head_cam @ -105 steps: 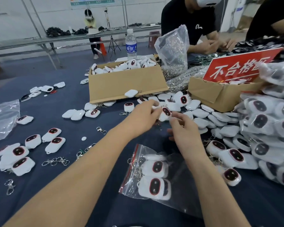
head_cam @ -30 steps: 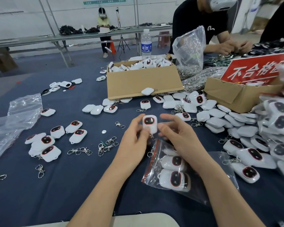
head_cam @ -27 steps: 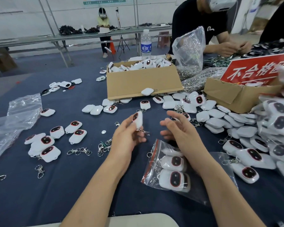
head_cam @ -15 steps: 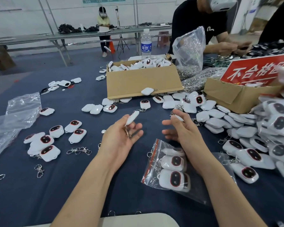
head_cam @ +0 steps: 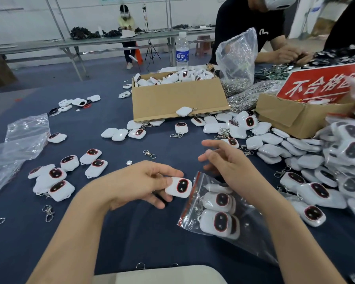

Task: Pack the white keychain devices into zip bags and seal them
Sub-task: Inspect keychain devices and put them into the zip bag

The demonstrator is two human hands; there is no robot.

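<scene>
My left hand (head_cam: pixel 139 183) pinches a white keychain device (head_cam: pixel 178 187) with a dark red-rimmed face, right at the red-striped mouth of a clear zip bag (head_cam: pixel 234 228). The bag lies on the dark blue table and holds several white devices (head_cam: pixel 218 212). My right hand (head_cam: pixel 228 162) hovers over the bag's far side with its fingers loosely spread, holding nothing. Loose white devices (head_cam: pixel 55 177) lie in a group on the left, and more (head_cam: pixel 271 144) are heaped to the right.
An open cardboard box (head_cam: pixel 178 99) full of devices stands at the back centre, a second box (head_cam: pixel 295 115) with a red sign at right. Bagged devices (head_cam: pixel 348 152) pile at the far right. Empty clear bags (head_cam: pixel 19 144) lie left. Metal clips (head_cam: pixel 150 153) are scattered. People work across the table.
My left hand has turned the device face up and brought it down and right to the bag's mouth. My right hand has let go of it and stays spread above the bag.
</scene>
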